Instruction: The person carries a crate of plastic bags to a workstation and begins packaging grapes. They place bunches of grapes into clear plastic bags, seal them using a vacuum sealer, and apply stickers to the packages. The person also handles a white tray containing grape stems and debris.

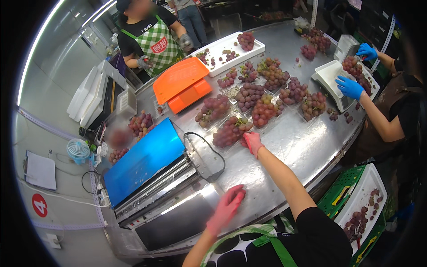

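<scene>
My right hand (253, 143), in a pink glove, is at the near right corner of a clear plastic tray (224, 151), its fingers curled at the edge. A bunch of red grapes (228, 132) with green stems fills that tray. My left hand (227, 207), also gloved in pink, hovers over or rests on the near part of the steel table (263, 187); its fingers are bent and apart, with nothing held. To its left stands a film wrapping machine (146, 160) with a blue top and a dark plate in front.
More trayed grapes (265, 111) stand beyond my right hand. An orange scale (181, 81) and white tray (230, 55) lie farther off. At right, blue-gloved hands (350, 87) work by a white scale (333, 83). A black cable (217, 152) loops beside the machine. Another person stands opposite.
</scene>
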`<control>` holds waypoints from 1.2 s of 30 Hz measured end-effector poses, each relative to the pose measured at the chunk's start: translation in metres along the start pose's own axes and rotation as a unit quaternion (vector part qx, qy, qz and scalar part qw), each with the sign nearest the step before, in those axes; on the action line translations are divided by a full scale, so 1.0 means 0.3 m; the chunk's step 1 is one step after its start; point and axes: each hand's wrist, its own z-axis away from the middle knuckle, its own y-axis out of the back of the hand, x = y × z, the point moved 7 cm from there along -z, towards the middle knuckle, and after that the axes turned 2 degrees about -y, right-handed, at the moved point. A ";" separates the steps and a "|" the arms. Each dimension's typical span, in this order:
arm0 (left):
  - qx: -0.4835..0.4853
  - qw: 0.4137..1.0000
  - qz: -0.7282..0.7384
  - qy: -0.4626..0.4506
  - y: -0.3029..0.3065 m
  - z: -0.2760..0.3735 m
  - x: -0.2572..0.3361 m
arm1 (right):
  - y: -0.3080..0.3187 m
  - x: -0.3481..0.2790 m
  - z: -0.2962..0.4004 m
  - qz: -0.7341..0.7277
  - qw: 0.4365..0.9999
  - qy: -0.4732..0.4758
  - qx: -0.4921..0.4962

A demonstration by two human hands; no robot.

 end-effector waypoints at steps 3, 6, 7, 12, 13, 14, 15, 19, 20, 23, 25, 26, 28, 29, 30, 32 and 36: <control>0.027 0.993 -0.085 0.073 0.002 -0.053 -0.023 | -0.004 -0.010 0.042 0.078 0.996 0.043 0.026; 0.020 0.989 -0.129 0.067 -0.008 -0.085 -0.046 | 0.008 0.014 0.149 0.009 0.999 0.028 0.029; 0.019 0.988 -0.133 0.075 -0.005 -0.096 -0.063 | 0.022 0.025 0.191 -0.015 0.999 0.012 0.031; 0.098 0.978 -0.181 0.042 0.026 -0.142 -0.144 | 0.187 0.052 0.390 -0.067 0.994 -0.013 0.091; 0.112 0.973 -0.200 0.030 0.028 -0.149 -0.158 | 0.224 0.060 0.425 -0.069 0.993 -0.011 0.093; 0.123 0.972 -0.200 0.032 0.031 -0.158 -0.177 | 0.265 0.073 0.462 -0.072 0.993 -0.010 0.096; 0.144 0.955 -0.258 0.020 0.038 -0.161 -0.183 | 0.300 0.087 0.495 -0.077 0.992 -0.013 0.102; 0.253 0.913 -0.319 -0.003 0.061 -0.179 -0.215 | 0.404 0.138 0.610 -0.069 0.990 -0.047 0.111; 0.273 0.918 -0.288 0.012 0.073 -0.188 -0.232 | 0.414 0.141 0.632 -0.068 0.993 -0.056 0.081; 0.259 0.946 -0.184 0.060 0.083 -0.233 -0.279 | 0.469 0.126 0.698 -0.004 0.996 -0.090 0.017; 0.255 0.956 -0.135 0.055 0.087 -0.264 -0.278 | 0.554 0.064 0.726 0.080 0.990 -0.034 0.107; 0.250 0.961 -0.113 0.047 0.087 -0.275 -0.271 | 0.581 -0.003 0.720 0.124 0.982 0.048 0.133; 0.230 0.965 -0.092 0.083 0.086 -0.300 -0.270 | 0.592 -0.124 0.683 0.196 0.949 0.181 0.170; 0.225 0.967 -0.081 0.091 0.088 -0.311 -0.261 | 0.560 -0.191 0.652 0.210 0.926 0.277 0.146; 0.205 0.973 -0.059 0.082 0.082 -0.324 -0.248 | 0.534 -0.202 0.593 0.283 0.925 0.229 0.108; 0.172 0.978 -0.036 0.116 0.083 -0.341 -0.239 | 0.476 -0.194 0.502 0.319 0.940 0.122 -0.010; 0.130 0.972 -0.046 0.191 0.091 -0.343 -0.241 | 0.397 -0.163 0.444 0.244 0.951 -0.065 -0.179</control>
